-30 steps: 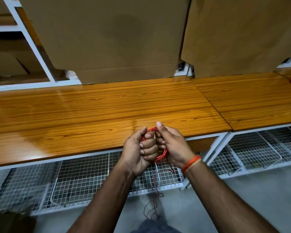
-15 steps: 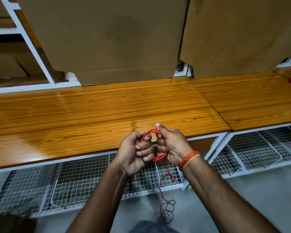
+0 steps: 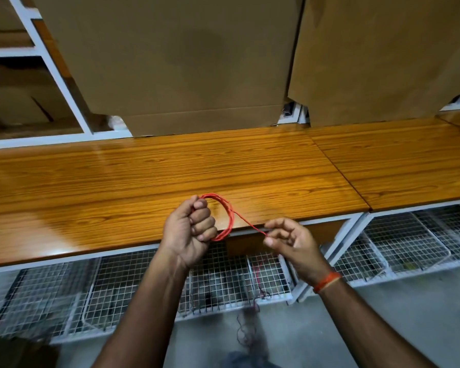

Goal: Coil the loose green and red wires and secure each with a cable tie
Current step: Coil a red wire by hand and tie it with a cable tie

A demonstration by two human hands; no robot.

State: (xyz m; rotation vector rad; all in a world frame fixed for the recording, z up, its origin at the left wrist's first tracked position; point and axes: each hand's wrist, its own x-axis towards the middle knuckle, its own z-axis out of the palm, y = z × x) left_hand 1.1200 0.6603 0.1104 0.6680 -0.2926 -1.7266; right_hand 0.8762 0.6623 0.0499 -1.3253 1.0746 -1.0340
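The left hand [image 3: 189, 229] is curled tight round a small coil of red wire [image 3: 225, 216], held just above the front edge of the bench [image 3: 144, 181]. The right hand [image 3: 290, 240] pinches the loose strand that leaves the coil and runs down toward the floor. This looks like the coiling step, with wire left to wind. Next, the right hand likely must bring the strand round the coil again. No green wire or cable tie shows.

Right hand [image 3: 292, 241]: I've drawn it away from my left hand [image 3: 190, 229], pulling one strand taut off the red wire [image 3: 227, 216] coil.
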